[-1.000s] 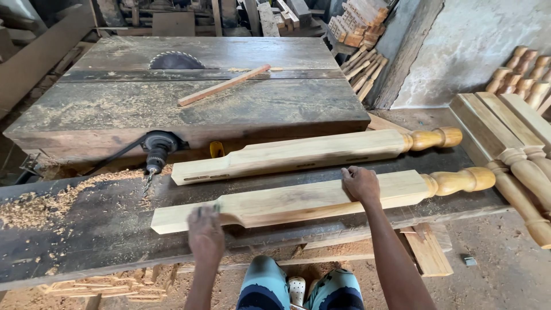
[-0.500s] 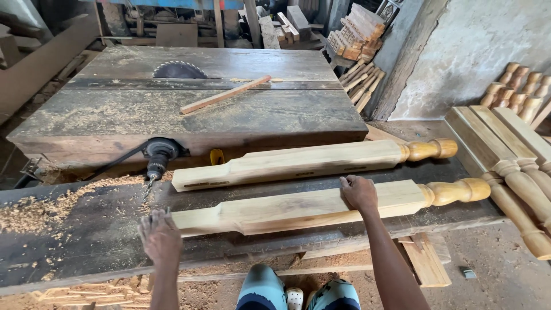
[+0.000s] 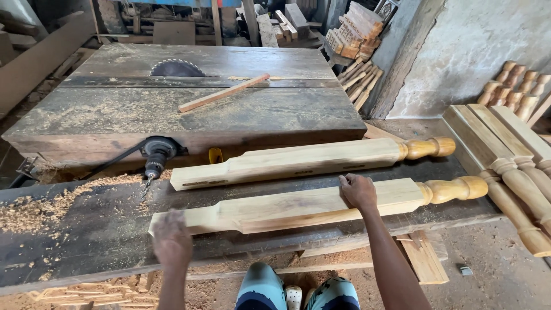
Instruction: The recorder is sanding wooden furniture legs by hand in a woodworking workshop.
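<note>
While hands [image 3: 359,192] steady it, leg [image 3: 298,208] lies left-right.

Left hand [image 3: 171,241] is motion-blurred, covers the near end of the front turned leg [image 3: 310,204]; finger position unreadable. Right hand [image 3: 359,192] hides part of the same leg's top face. Saw blade [image 3: 177,68] mostly sunk in its slot. Drill bit [image 3: 144,189] too thin to make out. Stacked legs [image 3: 511,149] cut off by the right edge; both forearms cut by the bottom edge.
</note>
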